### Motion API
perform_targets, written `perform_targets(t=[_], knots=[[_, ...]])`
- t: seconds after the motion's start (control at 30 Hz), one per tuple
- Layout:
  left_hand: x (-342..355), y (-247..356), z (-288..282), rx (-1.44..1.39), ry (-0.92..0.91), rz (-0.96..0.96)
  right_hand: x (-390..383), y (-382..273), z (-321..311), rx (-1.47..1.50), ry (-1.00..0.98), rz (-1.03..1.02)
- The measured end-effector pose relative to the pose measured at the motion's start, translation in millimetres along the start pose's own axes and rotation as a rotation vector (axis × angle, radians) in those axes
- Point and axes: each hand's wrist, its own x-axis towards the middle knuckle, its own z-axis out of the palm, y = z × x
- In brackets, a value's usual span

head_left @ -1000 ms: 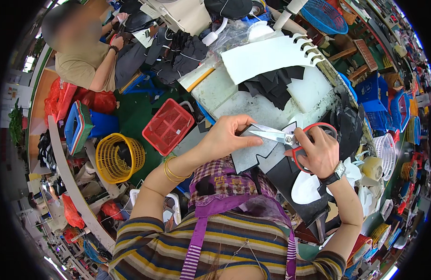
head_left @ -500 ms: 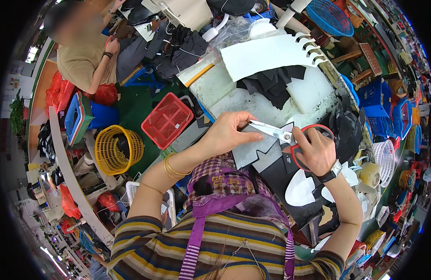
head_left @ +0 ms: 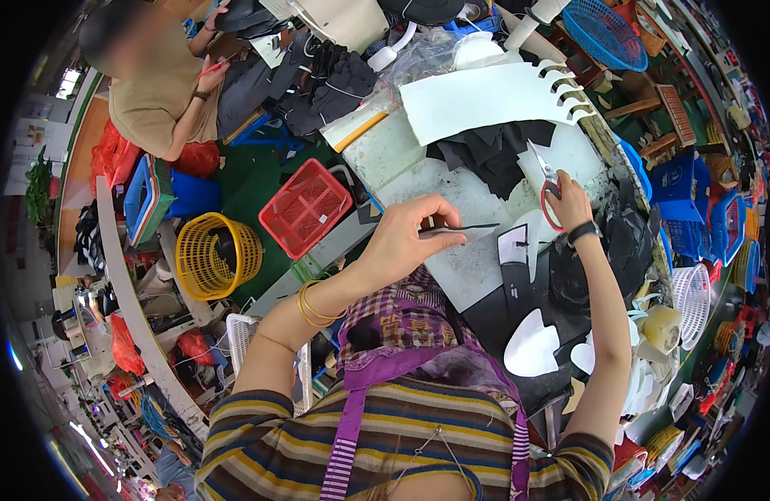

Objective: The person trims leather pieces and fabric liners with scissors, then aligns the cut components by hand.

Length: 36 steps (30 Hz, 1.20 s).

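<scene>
Two hands stand apart: nearest, the left hand (head_left: 408,235) pinches a thin, flat black piece (head_left: 478,226) between thumb and fingers, its long axis running sideways, its free end pointing right. Farther out and rightward, the right hand (head_left: 573,205) curls closed round the red-looped metal scissors (head_left: 552,176), whose blades point away from the body, across the piece's line, near the loose pile of black sheet pieces (head_left: 487,160)
</scene>
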Motion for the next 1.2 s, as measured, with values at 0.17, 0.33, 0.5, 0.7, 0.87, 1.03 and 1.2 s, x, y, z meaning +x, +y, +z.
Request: perform_targets(t=[0.17,0.33,0.5,0.7,0.87,1.03,1.2], knots=[[2,2,-2,0.255,0.126,0.428,13,7,13,-0.211,0.144,-0.055],[7,-5,-6,0.574,0.31,0.727,-48,-8,3,-0.212,-0.512,0.306],[11,-5,-5,0.602,0.312,0.744,-97,-8,58,0.083,-0.107,0.248],[12,-47,-32,0.322,0.246,0.49,-107,-14,67,0.371,-0.099,0.343],[-12,-94,-67,-0.544,-0.181,-0.381,-85,-91,-10,0.777,-0.021,0.23],[-8,-108,-73,-0.87,-0.014,-0.091,4,-245,-31,0.831,-0.013,-0.028],[27,-112,-181,-0.804,0.383,-0.057,83,-331,15,0.878,0.071,-0.134]])
